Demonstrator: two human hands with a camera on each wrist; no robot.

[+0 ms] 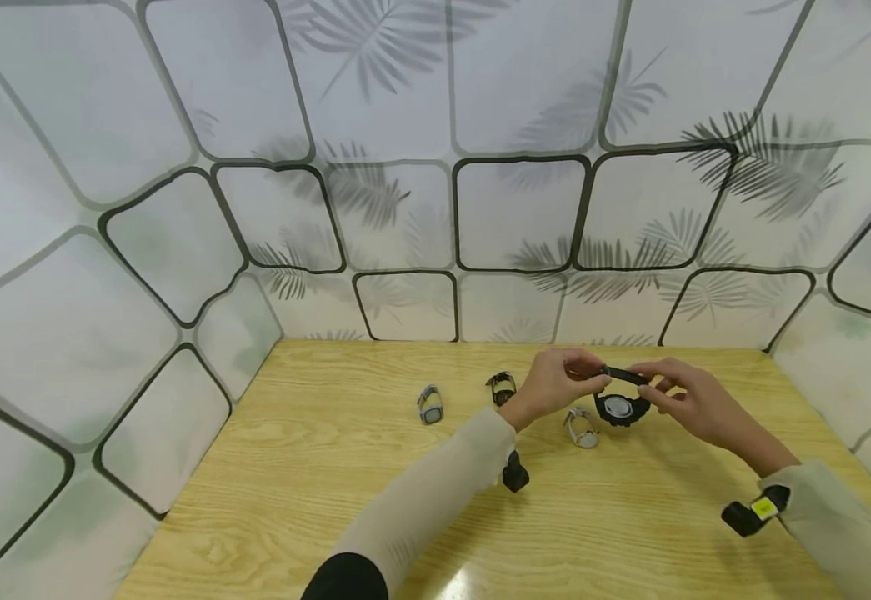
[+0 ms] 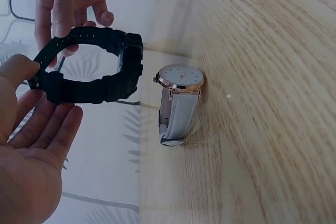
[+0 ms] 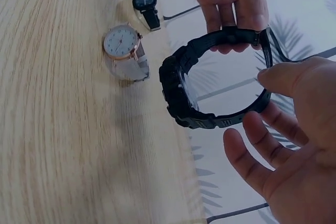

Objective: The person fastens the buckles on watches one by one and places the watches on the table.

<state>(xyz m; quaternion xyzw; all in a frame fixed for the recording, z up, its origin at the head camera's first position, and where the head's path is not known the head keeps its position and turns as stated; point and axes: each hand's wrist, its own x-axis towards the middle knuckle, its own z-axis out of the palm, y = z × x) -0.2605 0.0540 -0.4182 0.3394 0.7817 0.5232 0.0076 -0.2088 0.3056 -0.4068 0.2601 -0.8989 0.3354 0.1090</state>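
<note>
Both hands hold a chunky black wristwatch (image 1: 619, 408) above the table, its strap joined in a loop and its case hanging at the bottom. The left hand (image 1: 555, 383) pinches the strap near the buckle between thumb and fingers. On the other side, the right hand (image 1: 693, 402) grips the strap with its thumb and fingertips. In the right wrist view, a loose strap end sticks out past the buckle by the right thumb (image 3: 278, 78). Just below the hands stands a watch with a white dial, rose-gold rim and pale strap (image 2: 181, 77).
A small black watch (image 1: 503, 387) stands on the wooden table (image 1: 315, 467), partly behind the left wrist. Farther left is a grey-blue watch with a squarish face (image 1: 431, 408). A patterned wall covering (image 1: 405, 208) rises along the table's back and sides.
</note>
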